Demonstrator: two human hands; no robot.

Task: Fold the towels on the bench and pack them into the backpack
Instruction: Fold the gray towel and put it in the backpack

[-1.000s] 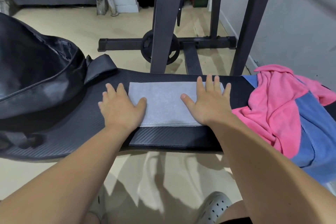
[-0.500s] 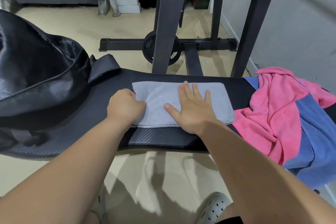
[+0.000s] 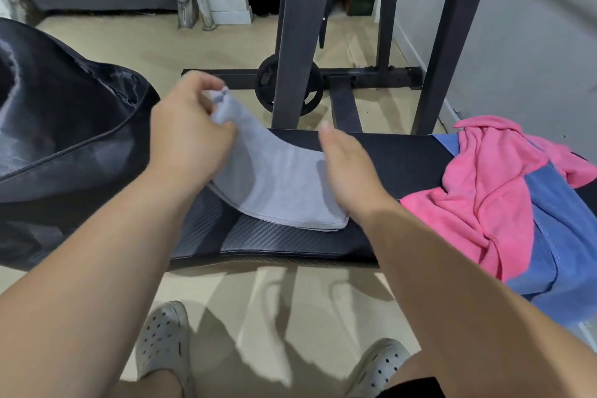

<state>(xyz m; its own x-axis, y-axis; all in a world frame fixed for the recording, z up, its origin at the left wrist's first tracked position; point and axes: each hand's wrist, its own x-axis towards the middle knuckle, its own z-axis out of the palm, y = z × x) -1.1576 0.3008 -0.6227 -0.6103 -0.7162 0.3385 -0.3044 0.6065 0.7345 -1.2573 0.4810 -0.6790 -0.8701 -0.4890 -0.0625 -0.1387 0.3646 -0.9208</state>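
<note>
Now | left hand (image 3: 190, 126) pinches grey towel (image 3: 277, 184) left end, raised | right hand (image 3: 349, 171) released, fingers straight | long axis along bench (image 3: 387, 155)

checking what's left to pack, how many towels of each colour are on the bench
grey towel: 1
pink towel: 1
blue towel: 1
total: 3
</note>
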